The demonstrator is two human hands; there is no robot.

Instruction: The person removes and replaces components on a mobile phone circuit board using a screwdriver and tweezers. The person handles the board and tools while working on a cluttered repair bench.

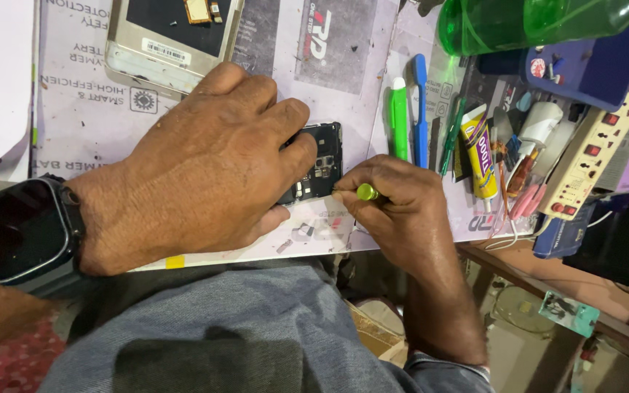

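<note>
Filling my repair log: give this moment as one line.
left hand: pressing down opened phone | right hand: gripping green-tipped screwdriver at phone edge | surface: work mat

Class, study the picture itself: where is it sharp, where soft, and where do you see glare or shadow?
Head view: the left hand and the opened phone beneath it are sharp; the right hand casts only soft shadow on the work mat; the green bottle shows bright glare; the grey trousers at the bottom are blurred.
</note>
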